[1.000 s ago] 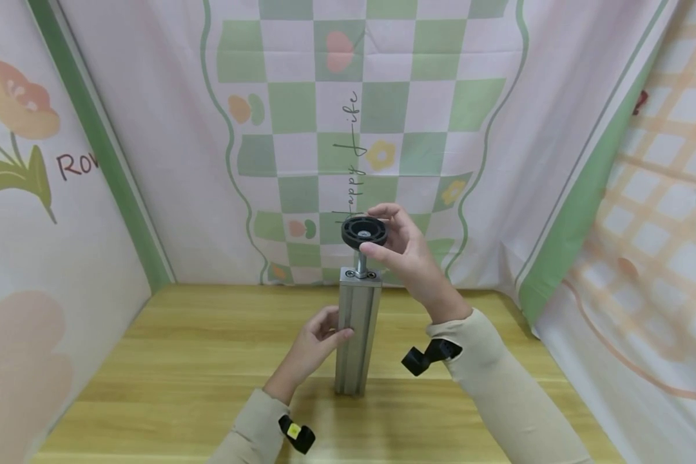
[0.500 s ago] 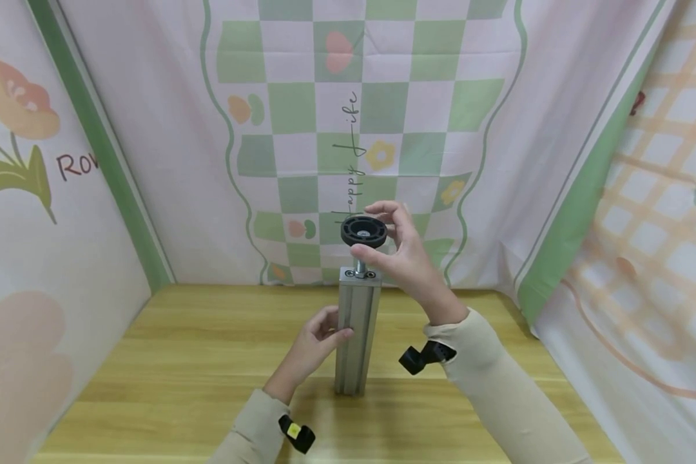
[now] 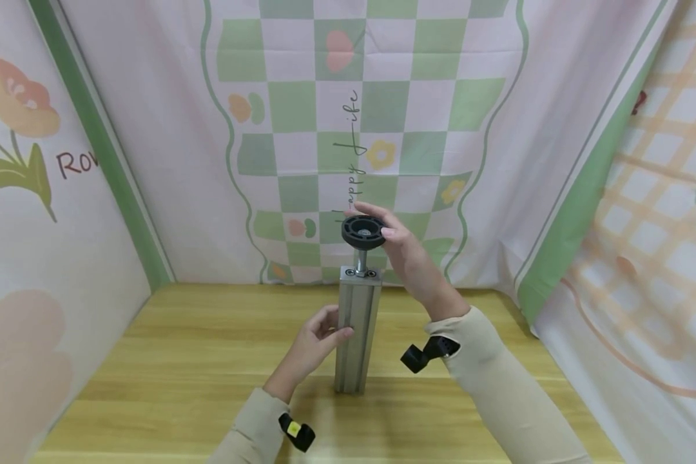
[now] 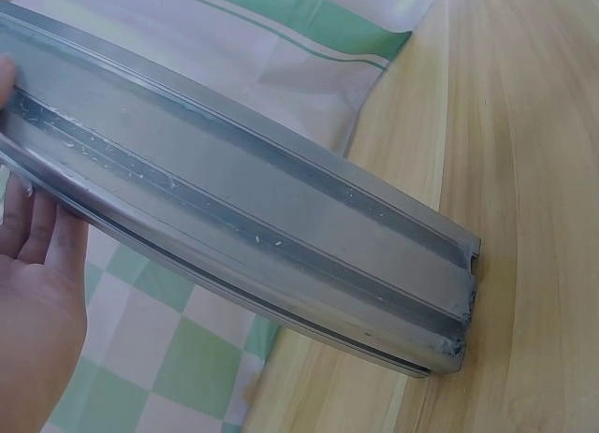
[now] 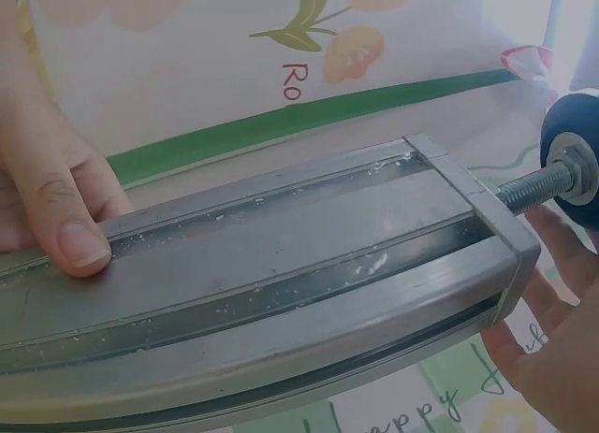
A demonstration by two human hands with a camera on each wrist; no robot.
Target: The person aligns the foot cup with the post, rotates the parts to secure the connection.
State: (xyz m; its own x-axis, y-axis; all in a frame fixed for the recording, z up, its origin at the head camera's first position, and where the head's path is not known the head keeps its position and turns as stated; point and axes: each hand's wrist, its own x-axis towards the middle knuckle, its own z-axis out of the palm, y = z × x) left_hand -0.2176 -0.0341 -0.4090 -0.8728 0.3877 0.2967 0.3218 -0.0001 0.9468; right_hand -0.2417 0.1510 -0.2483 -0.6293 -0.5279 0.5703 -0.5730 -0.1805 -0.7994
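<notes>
An aluminium extrusion profile (image 3: pixel 356 341) stands upright on the wooden table, with a metal end plate (image 3: pixel 360 276) on top. From the plate rises a threaded stem (image 5: pixel 535 188) carrying a round black leveling foot (image 3: pixel 363 243). My left hand (image 3: pixel 309 351) grips the profile about midway up, thumb on the near face and fingers on the left side. Up top, my right hand (image 3: pixel 413 267) holds the foot's right side. Its thumb lies on the rim and its fingers reach round the back. Dust specks show in the profile's grooves in the right wrist view.
Patterned cloth curtains (image 3: pixel 383 109) hang behind the table and on both sides. The wooden tabletop (image 3: pixel 209 348) reaches to the back curtain. Each wrist wears a black camera mount, such as the one on the right (image 3: pixel 429 354).
My right thumb has swung from the foot's near side to the right of its rim, while the fingers have moved left along the back. My left hand and the profile stay put.
</notes>
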